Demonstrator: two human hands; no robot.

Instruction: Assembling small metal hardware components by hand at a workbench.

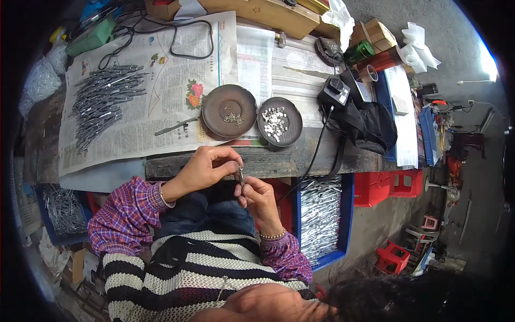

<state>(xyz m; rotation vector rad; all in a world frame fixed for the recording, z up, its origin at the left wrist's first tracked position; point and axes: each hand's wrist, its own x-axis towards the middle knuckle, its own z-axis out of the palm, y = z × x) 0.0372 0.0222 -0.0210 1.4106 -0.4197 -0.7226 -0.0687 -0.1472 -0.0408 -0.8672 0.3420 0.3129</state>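
Just off the table's near edge, my left hand [205, 167] and my right hand [259, 197] meet fingertip to fingertip. Both are closed in a pinch on a small slender metal piece [241, 176], held nearly upright and partly covered by the fingers. Beyond them stands a dark round dish [212, 104] with a few thin brass-coloured pins. Touching distance to its right, a second dark dish [293, 134] contains many small shiny bits. A thin grey tool [176, 126] leans at the first dish's left side. Farther left lies a heap of slim grey metal pieces [104, 99].
Newspaper [161, 137] covers the left tabletop, with a black cable [211, 40] across it. A black bag [375, 126] and a small black device [335, 91] sit at right. Below the table edge, blue trays of metal pieces flank me, left [86, 206] and right [348, 214].
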